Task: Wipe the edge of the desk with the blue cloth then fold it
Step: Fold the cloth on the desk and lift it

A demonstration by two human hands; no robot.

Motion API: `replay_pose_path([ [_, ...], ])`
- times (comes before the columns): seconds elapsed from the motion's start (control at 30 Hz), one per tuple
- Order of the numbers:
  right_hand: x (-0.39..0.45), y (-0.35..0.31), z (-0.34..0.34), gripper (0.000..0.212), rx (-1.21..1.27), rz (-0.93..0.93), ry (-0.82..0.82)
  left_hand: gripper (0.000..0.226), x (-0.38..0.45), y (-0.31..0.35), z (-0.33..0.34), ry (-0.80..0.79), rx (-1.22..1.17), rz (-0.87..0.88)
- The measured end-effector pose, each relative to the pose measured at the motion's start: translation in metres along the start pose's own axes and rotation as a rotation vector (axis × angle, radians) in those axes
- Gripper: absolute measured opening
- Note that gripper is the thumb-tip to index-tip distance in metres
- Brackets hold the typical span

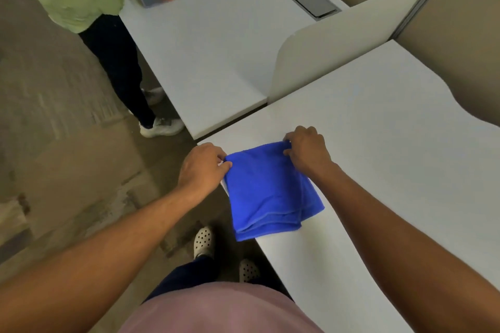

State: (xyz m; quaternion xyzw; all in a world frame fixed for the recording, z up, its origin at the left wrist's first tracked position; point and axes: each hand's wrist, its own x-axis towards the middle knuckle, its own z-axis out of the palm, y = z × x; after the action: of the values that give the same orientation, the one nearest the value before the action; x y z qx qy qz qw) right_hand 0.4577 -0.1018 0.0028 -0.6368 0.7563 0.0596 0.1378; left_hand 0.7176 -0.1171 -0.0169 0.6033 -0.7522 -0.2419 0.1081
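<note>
We see a dimly, evenly lit room with a warm, yellowish cast; the white desk reads as dull grey and shows no glare. Shadows are soft: a faint one lies under the blue cloth at the desk edge, and the forearms look dark towards the lower corners. The wide lens bends straight desk edges into curves near the frame borders, and the floor at left is smeared and blurry.

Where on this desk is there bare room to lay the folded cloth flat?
Free: the white desk right of the blue cloth, up to the divider panel. Crowded: the near edge, where left hand and right hand pinch the cloth's corners.
</note>
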Motion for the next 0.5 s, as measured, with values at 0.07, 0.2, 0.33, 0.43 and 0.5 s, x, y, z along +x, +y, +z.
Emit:
replay_pose_path([
  [0.07,0.002,0.0,-0.008,0.025,0.04,0.049,0.002,0.015,0.013,0.001,-0.009,-0.016,-0.079,0.029],
  [0.2,-0.006,0.006,-0.032,0.012,0.314,0.193,0.048,0.008,0.046,0.01,-0.034,-0.063,-0.262,0.092],
  [0.33,-0.03,0.015,-0.063,0.007,0.57,0.258,0.257,0.005,0.077,0.032,-0.063,-0.061,-0.421,0.162],
  [0.43,-0.052,0.017,-0.08,0.018,0.623,0.241,0.451,0.006,0.09,0.051,-0.079,-0.02,-0.498,0.282],
  [0.5,-0.072,0.018,-0.084,0.025,0.531,0.2,0.596,0.007,0.094,0.055,-0.088,-0.014,-0.561,0.404],
])
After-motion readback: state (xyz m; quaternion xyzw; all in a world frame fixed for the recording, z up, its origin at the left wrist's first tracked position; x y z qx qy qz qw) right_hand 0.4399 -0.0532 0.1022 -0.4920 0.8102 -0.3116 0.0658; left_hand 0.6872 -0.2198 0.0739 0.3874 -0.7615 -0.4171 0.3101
